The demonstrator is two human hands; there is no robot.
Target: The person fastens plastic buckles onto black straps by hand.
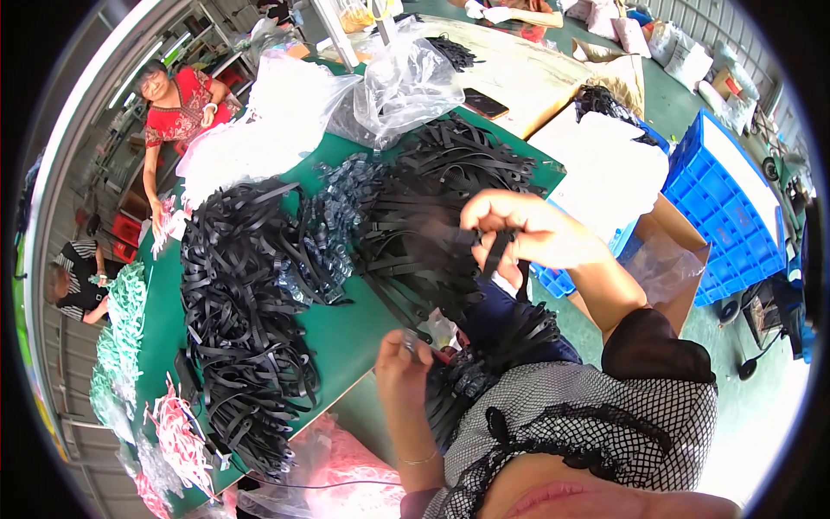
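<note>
My right hand (527,232) is closed on a black strap (494,253), raised over the near right edge of the green table (341,350). Lower and to the left, my left hand (403,368) pinches a small clear plastic piece (410,341); its exact kind is hard to make out. Beyond my hands spreads a heap of black straps (406,221). A larger black strap pile (238,285) covers the table's left part. Between the piles lie many small translucent bluish clips (333,216). On my lap rest more black straps (523,337).
A person in red (186,104) reaches toward pink straps at the far left. Green straps (125,320) and pink-white straps (179,432) line the left edge. Clear plastic bags (402,86) and a phone (485,104) lie at the back. Blue crates (726,208) and a cardboard box (679,251) stand right.
</note>
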